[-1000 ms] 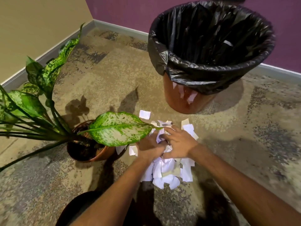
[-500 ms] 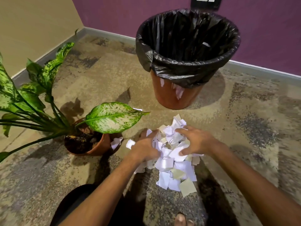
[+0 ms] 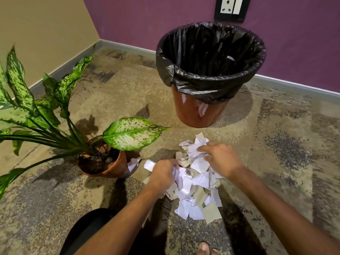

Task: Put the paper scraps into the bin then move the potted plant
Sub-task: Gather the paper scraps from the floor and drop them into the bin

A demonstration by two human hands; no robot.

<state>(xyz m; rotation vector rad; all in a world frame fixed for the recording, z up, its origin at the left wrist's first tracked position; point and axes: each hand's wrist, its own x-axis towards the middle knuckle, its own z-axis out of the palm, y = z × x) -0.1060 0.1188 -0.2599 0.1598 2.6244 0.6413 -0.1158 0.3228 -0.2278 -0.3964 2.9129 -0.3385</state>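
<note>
A bunch of white paper scraps (image 3: 195, 183) hangs between my two hands just above the floor. My left hand (image 3: 162, 173) grips its left side and my right hand (image 3: 220, 159) clasps its upper right. One loose scrap (image 3: 133, 163) lies beside the potted plant (image 3: 103, 162), a brown pot with speckled green leaves, left of my hands. The brown bin (image 3: 200, 111) with a black liner stands open beyond the scraps, and a small white piece shows inside it.
The patterned floor meets a beige wall on the left and a purple wall behind the bin. A wall socket (image 3: 231, 6) sits above the bin. My dark-clothed knee (image 3: 88, 230) and toes (image 3: 206, 249) show at the bottom edge.
My hands have gathered the spread scraps into a bunch and raised it off the floor. The view has pulled back and tilted up, so the bin looks smaller and farther away.
</note>
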